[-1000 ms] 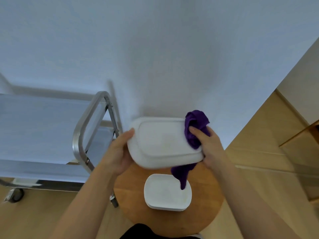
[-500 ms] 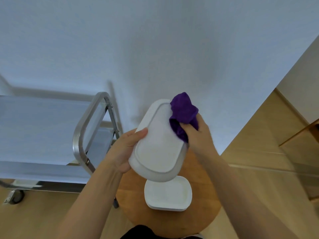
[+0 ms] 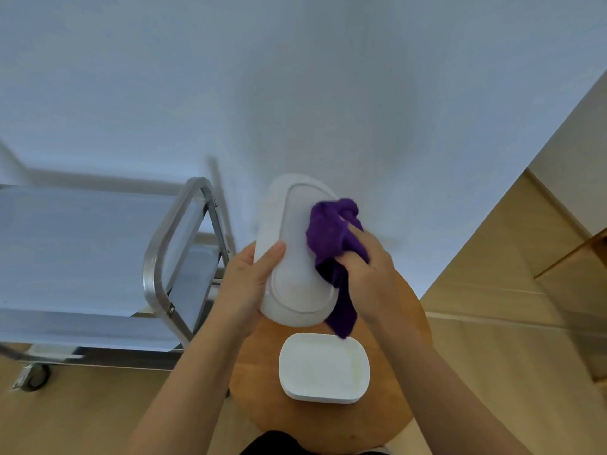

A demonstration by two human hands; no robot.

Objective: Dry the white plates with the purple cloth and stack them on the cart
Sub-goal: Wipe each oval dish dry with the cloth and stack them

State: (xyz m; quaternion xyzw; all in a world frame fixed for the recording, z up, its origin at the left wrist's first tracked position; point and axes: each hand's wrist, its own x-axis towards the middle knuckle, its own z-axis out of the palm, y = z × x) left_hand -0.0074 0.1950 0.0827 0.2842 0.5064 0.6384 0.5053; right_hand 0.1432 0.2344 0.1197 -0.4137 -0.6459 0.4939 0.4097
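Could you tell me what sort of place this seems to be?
Probably a plain indoor dishwashing or service corner: a steel cart on casters against a white wall, and a round wooden table on wood-look flooring.

Both forearms are bare to the frame's edge, with no sleeves, watch or rings showing on the left hand (image 3: 244, 284) or right hand (image 3: 371, 274). Dark clothing (image 3: 272, 443) shows at the bottom edge.

Round wooden stool (image 3: 387, 418) on wood floor (image 3: 492, 372), white wall (image 3: 328, 93) behind; wood cabinet (image 3: 571, 257) at right.
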